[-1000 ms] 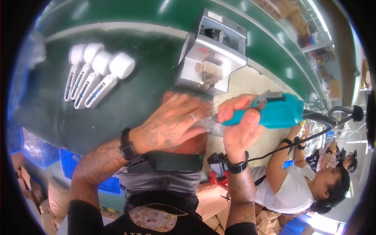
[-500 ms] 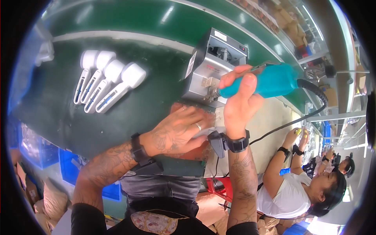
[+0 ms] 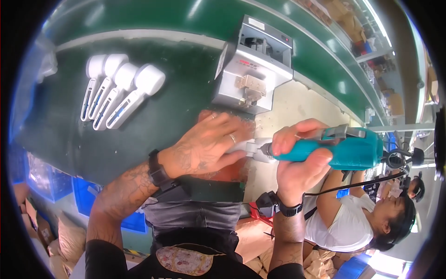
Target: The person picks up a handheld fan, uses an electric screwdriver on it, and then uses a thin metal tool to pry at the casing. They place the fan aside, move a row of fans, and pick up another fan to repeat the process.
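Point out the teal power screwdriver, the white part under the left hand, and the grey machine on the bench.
teal power screwdriver (image 3: 346, 149), head view, middle of its body.
white part (image 3: 254, 149), head view, the end showing past the fingers.
grey machine (image 3: 253, 65), head view, its front face.

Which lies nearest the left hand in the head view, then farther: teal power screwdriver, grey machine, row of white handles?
1. Teal power screwdriver, right beside the left hand.
2. Grey machine, just beyond.
3. Row of white handles, far left.

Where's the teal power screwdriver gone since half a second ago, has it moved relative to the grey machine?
Yes. The teal power screwdriver has dropped away from the front of the grey machine and now lies level below it, its tip at the white part under the left hand.
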Available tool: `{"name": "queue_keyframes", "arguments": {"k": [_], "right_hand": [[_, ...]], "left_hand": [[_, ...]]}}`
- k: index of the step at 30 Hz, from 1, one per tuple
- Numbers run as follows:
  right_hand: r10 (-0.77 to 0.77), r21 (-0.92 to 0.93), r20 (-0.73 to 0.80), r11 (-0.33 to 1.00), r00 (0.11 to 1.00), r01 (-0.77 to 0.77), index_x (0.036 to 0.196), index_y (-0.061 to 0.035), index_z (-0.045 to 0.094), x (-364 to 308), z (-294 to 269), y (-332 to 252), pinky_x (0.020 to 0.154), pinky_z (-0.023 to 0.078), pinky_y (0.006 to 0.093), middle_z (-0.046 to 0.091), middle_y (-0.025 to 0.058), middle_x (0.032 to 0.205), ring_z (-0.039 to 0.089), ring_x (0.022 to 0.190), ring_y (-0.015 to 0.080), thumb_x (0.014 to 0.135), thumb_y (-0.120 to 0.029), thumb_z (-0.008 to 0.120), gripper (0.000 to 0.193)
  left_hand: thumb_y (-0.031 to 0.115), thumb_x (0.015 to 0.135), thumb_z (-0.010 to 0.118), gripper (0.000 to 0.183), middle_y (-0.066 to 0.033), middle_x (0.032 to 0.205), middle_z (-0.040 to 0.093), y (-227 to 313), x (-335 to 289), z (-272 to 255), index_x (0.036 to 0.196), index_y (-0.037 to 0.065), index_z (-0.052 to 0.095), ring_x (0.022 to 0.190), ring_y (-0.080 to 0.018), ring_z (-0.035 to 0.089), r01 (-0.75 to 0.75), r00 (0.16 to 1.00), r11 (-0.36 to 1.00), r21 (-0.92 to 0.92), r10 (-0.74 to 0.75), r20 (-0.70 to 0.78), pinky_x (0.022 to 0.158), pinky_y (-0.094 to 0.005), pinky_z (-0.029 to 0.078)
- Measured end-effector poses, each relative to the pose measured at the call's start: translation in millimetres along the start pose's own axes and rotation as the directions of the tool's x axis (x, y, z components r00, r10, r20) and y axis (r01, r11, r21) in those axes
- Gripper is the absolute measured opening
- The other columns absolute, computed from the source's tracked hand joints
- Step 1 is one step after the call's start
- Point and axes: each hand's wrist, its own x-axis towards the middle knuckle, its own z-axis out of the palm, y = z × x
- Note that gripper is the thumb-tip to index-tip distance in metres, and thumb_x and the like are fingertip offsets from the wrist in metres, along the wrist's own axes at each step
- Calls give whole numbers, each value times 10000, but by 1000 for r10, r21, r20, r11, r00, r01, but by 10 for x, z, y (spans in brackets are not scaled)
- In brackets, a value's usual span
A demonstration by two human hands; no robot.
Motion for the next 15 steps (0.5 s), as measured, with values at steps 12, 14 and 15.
{"name": "queue_keyframes", "arguments": {"k": [12,14,15], "right_hand": [[78,3,57,997,995,-78,1117,34,501,-172,-89,89,583,473,361,554,102,683,562,600,222,927,-710,615,776],[85,15,60,996,995,-86,1099,27,502,-199,-117,147,582,474,364,556,105,691,564,603,224,933,-688,626,745],[94,32,78,995,993,-97,1081,21,503,-218,-128,178,581,475,366,557,108,699,566,606,225,938,-666,637,714]], "left_hand": [[172,865,769,386,-98,1208,665,23,-6,-14,1229,82,677,1088,-325,604,16,999,1000,-18,-15,46,951,-446,500],[164,871,760,390,-107,1225,655,45,12,-32,1239,75,668,1088,-336,598,18,998,1000,11,-18,67,953,-454,495],[164,871,760,390,-107,1225,655,55,13,-34,1239,75,668,1088,-336,598,18,997,1000,6,-18,81,953,-454,495]]}}
